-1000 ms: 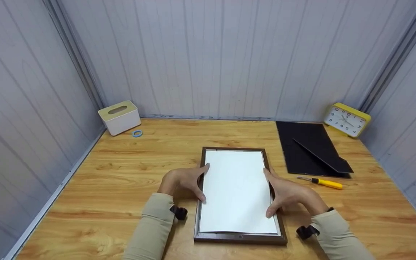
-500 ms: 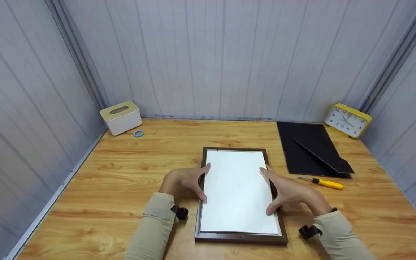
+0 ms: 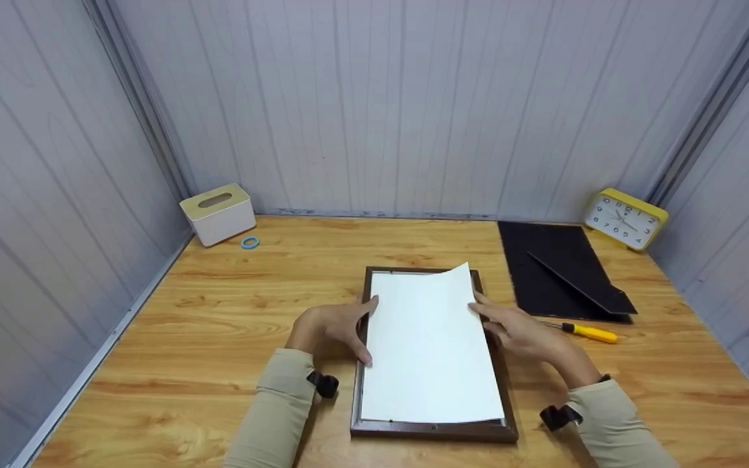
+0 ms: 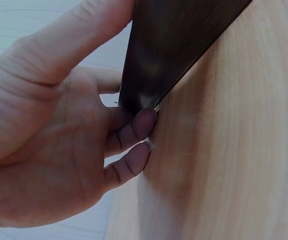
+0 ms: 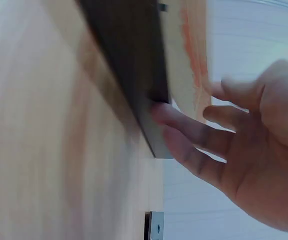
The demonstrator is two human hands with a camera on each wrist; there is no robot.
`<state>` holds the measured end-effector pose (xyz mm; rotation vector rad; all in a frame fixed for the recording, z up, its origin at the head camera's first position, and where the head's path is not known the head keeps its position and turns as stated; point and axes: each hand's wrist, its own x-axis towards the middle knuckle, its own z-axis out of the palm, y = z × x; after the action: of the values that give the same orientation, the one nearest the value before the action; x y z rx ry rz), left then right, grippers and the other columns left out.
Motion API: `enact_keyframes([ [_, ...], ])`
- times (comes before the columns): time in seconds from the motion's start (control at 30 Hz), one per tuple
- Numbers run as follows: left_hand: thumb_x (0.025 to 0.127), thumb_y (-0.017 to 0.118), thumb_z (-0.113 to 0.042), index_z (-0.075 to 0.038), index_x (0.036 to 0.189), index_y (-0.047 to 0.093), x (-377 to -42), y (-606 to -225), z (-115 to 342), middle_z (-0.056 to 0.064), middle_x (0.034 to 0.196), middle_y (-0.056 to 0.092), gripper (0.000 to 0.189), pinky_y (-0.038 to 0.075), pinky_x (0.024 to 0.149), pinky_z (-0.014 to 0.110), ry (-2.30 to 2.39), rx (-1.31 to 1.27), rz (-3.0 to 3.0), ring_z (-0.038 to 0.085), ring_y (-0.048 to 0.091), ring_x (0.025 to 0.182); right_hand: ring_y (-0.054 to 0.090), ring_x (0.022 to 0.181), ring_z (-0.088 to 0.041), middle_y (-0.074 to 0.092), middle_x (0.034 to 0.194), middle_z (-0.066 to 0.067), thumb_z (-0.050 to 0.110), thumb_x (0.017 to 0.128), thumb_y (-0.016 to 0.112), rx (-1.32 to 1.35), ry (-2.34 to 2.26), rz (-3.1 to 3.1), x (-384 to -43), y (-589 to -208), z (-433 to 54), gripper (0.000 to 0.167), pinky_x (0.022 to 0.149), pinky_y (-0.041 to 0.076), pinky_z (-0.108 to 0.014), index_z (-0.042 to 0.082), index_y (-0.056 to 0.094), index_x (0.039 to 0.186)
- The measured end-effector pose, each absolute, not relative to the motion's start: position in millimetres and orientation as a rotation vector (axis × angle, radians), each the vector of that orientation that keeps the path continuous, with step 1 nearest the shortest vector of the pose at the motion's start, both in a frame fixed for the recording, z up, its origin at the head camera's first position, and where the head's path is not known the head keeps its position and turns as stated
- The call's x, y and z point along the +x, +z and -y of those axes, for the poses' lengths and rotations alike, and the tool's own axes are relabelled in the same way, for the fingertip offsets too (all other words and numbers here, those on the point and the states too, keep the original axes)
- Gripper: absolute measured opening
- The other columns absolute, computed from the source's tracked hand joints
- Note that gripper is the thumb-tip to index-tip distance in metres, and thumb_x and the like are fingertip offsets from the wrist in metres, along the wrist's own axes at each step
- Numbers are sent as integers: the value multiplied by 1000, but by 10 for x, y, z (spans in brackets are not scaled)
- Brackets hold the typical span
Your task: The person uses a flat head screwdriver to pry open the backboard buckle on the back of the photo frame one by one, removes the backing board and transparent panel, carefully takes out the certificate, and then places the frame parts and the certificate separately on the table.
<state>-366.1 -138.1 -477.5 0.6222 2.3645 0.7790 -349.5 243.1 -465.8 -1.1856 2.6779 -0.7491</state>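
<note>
A brown picture frame [image 3: 434, 429] lies on the wooden table with a white sheet [image 3: 430, 351] in it. The sheet's far right corner curls up above the frame. My left hand [image 3: 335, 328] grips the frame's left side, thumb and forefinger at the sheet's edge. In the left wrist view, its other fingertips touch the outer side of the frame [image 4: 169, 45]. My right hand [image 3: 521, 335] pinches the sheet's right edge. In the right wrist view, reddish print shows on the underside of the lifted sheet [image 5: 189, 45], while two fingers rest against the frame [image 5: 128, 60].
Black boards [image 3: 543, 273] lie at the back right, beside a yellow alarm clock [image 3: 626, 219]. A yellow-handled screwdriver [image 3: 592, 333] is in front of them, near the right hand. At the back left are a tissue box [image 3: 222, 218] and a small blue ring [image 3: 249, 242].
The sheet lay nearly flat in the frame; now its far right corner is raised. My right thumb has drawn in from the sheet's near right edge toward the fingers. The left hand stayed put.
</note>
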Motion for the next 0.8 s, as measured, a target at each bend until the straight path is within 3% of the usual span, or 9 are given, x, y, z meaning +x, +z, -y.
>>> enact_keyframes([
  [0.07, 67, 93, -45, -11, 161, -2, -3653, -4782, 1383, 13, 166, -6, 138, 4, 121, 44, 802, 620, -2358, 23, -5, 151, 67, 93, -32, 30, 153, -34, -8, 98, 56, -1220, -723, -2750, -3505, -4677, -2397, 49, 81, 56, -42, -9, 45, 145],
  [0.1, 67, 93, -44, -11, 161, -2, -3646, -4782, 1383, 13, 166, -5, 138, 5, 121, 44, 815, 618, -2354, 23, -5, 151, 67, 77, -23, 33, 151, -34, -9, 95, 59, -1222, -715, -2781, -3506, -4683, -2384, 50, 70, 56, -36, -8, 48, 143],
  [0.2, 66, 94, -41, -12, 162, -1, -3634, -4785, 1378, 11, 166, -4, 138, 5, 121, 44, 844, 607, -2350, 22, -4, 151, 36, 44, -4, 38, 150, -32, -9, 93, 61, -1186, -759, -2839, -3501, -4700, -2347, 46, 45, 39, -23, -3, 57, 138],
  [0.33, 66, 95, -40, -11, 162, 0, -3638, -4780, 1368, 12, 166, -3, 137, 5, 121, 43, 845, 600, -2356, 22, -4, 151, 24, 41, 0, 38, 148, -35, -9, 92, 59, -1159, -804, -2907, -3452, -4686, -2295, 40, 41, 30, -20, 6, 69, 128],
  [0.4, 66, 94, -39, -10, 161, 0, -3641, -4766, 1365, 13, 166, -3, 137, 5, 121, 43, 844, 607, -2361, 23, -3, 151, 25, 41, -2, 39, 147, -35, -10, 90, 59, -1191, -798, -2955, -3430, -4659, -2267, 41, 41, 29, -20, 10, 73, 123],
  [0.5, 67, 94, -38, -9, 161, 0, -3642, -4747, 1367, 14, 166, -3, 136, 6, 121, 43, 851, 619, -2364, 24, -3, 151, 46, 47, -11, 48, 143, -30, -11, 88, 63, -1301, -771, -3037, -3419, -4632, -2242, 41, 42, 32, -21, 12, 76, 118],
  [0.6, 67, 94, -37, -9, 161, -2, -3639, -4754, 1375, 15, 166, -5, 137, 6, 121, 43, 860, 624, -2364, 24, -3, 151, 70, 73, -28, 61, 132, -22, -11, 86, 67, -1457, -768, -3096, -3446, -4637, -2239, 37, 43, 39, -24, 11, 78, 114],
  [0.7, 69, 94, -36, -10, 160, -10, -3642, -4777, 1384, 17, 164, -12, 141, 5, 121, 43, 866, 629, -2359, 27, -8, 150, 71, 94, -35, 69, 120, -17, -12, 84, 70, -1612, -832, -3114, -3495, -4661, -2254, 32, 49, 52, -30, 7, 78, 110],
  [0.8, 71, 93, -33, -10, 157, -19, -3646, -4789, 1393, 21, 162, -20, 143, 3, 121, 44, 865, 644, -2364, 29, -11, 150, 72, 92, -32, 73, 110, -15, -13, 83, 70, -1746, -940, -3107, -3537, -4658, -2268, 31, 60, 58, -38, 4, 79, 107],
])
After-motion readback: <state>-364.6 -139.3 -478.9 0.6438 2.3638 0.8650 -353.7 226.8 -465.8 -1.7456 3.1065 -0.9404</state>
